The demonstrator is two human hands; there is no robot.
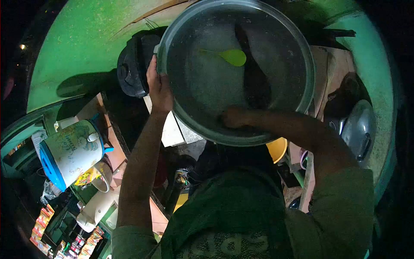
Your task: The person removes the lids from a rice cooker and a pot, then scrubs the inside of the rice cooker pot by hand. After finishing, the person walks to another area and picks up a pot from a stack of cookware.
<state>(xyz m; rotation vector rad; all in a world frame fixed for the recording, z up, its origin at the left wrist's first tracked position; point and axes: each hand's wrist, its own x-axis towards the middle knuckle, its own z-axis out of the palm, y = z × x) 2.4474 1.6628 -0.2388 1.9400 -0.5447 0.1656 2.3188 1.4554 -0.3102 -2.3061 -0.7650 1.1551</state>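
A large, round, greyish basin (pixel 202 86) fills the upper middle of the view, its wide opening facing me. My left hand (pixel 160 88) grips its left rim, the fingers around the outside near a small handle. My right hand (pixel 237 117) reaches inside over the near right rim, low in the basin. Its fingers are curled together and in shadow; I cannot tell what, if anything, they hold. Above that hand, a bright green spoon (pixel 233 57) shows in the basin, its thin handle pointing left. A long dark shadow crosses the basin's inside.
A dark rounded appliance (pixel 134 64) stands left of the basin by the green wall (pixel 99 34). Further left is a white drink cooler (pixel 73 149) with blue trim. A metal lid (pixel 360 129) leans at the right. A yellow container (pixel 277 149) shows below the basin.
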